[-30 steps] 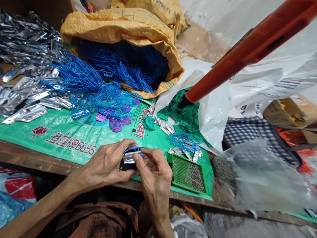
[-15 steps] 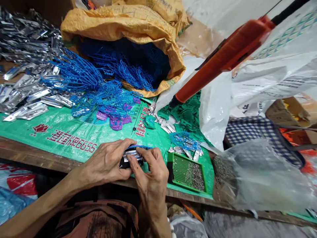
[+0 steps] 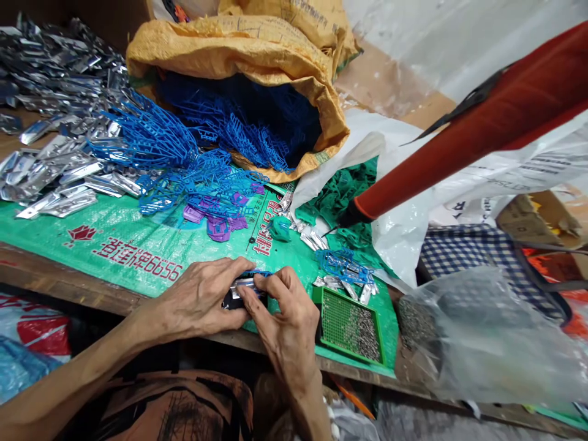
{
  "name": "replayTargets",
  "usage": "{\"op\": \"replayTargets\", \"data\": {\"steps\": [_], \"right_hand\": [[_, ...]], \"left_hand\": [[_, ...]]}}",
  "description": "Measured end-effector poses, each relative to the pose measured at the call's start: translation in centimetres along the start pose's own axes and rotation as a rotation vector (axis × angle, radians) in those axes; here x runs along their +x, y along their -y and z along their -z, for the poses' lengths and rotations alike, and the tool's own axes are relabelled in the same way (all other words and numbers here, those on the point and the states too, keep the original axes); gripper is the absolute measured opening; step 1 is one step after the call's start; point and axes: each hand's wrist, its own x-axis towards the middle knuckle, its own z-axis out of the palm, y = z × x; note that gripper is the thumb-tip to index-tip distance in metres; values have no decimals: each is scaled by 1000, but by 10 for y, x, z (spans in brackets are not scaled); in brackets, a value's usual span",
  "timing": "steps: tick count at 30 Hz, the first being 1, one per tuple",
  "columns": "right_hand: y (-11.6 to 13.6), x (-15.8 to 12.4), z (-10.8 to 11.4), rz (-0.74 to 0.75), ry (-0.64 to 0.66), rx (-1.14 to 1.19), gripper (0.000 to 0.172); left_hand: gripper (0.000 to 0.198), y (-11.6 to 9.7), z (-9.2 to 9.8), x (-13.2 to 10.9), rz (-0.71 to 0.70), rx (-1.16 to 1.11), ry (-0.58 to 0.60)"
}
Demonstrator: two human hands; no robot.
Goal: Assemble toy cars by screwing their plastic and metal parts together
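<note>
In the head view, I see both hands brought together over the near edge of the bench, closed around one small thing. The left hand [image 3: 202,300] grips the left end of a black piece [image 3: 228,300], its fingers along the far side. The right hand [image 3: 287,312] has thumb and forefinger pinched on a silver strip [image 3: 241,286] lying along that piece, with a bit of blue [image 3: 257,273] showing at the far edge; whether the parts are joined I can't tell, as the fingers cover much of them.

Just to the right of the right hand sits a green tray [image 3: 329,306] with small metal bits [image 3: 365,334]. Beyond it lie blue frames [image 3: 342,264] over silver pieces. A red tool [image 3: 427,165] slants in from the upper right, its dark tip before the green pieces [image 3: 344,190]. Farther left, purple pieces [image 3: 218,228] lie near a yellow sack [image 3: 220,52].
</note>
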Motion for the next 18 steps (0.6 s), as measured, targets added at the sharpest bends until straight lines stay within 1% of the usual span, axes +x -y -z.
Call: {"op": "replayTargets", "data": {"steps": [5, 9, 15, 18], "right_hand": [[-4, 6, 5, 56, 46, -116, 23], [-9, 13, 4, 83, 73, -111, 26], [-14, 15, 2, 112, 74, -58, 24], [-14, 17, 4, 139, 89, -55, 22]], "left_hand": [[40, -3, 7, -2, 23, -38, 69], [42, -1, 11, -4, 24, -83, 99], [47, 13, 5, -11, 36, -79, 69], [48, 15, 4, -13, 46, -94, 86]]}}
